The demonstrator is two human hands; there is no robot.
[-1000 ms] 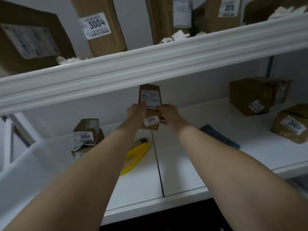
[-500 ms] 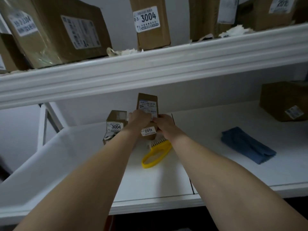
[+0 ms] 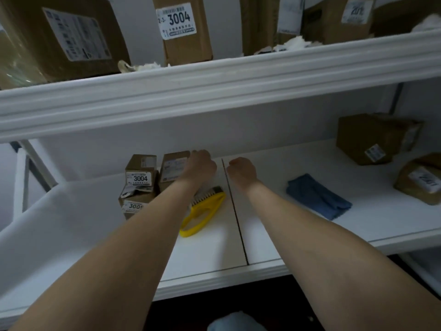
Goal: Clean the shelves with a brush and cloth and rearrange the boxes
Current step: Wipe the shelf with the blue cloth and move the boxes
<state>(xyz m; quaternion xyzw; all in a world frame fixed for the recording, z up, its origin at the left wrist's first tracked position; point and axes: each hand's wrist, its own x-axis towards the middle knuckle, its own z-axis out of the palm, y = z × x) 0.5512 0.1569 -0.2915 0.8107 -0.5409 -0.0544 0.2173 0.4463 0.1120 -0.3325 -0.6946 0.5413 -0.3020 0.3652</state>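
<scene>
White shelf (image 3: 83, 223), grey back wall (image 3: 262, 130), left hand (image 3: 200, 164) against box (image 3: 173, 167), grip unclear, right hand (image 3: 241, 172) curled empty

Lower shelf (image 3: 95, 235): a seam (image 3: 235, 211) ran front to back across its middle.
Stack: the top box (image 3: 140, 170) sat on the bottom box (image 3: 133, 204), left of the seam, near the back.
Third box (image 3: 173, 166): just right of the stack, with my left hand (image 3: 200, 166) at its right edge.
Brush (image 3: 202, 211): in front of the third box, just left of the seam.
Right hand (image 3: 241, 172): just right of the seam, touching nothing.
Cloth (image 3: 317, 197): right of my right arm.
Far right: a rear box (image 3: 367, 139) behind a front box (image 3: 420, 180).
Upper shelf (image 3: 214, 91): overhead.
</scene>
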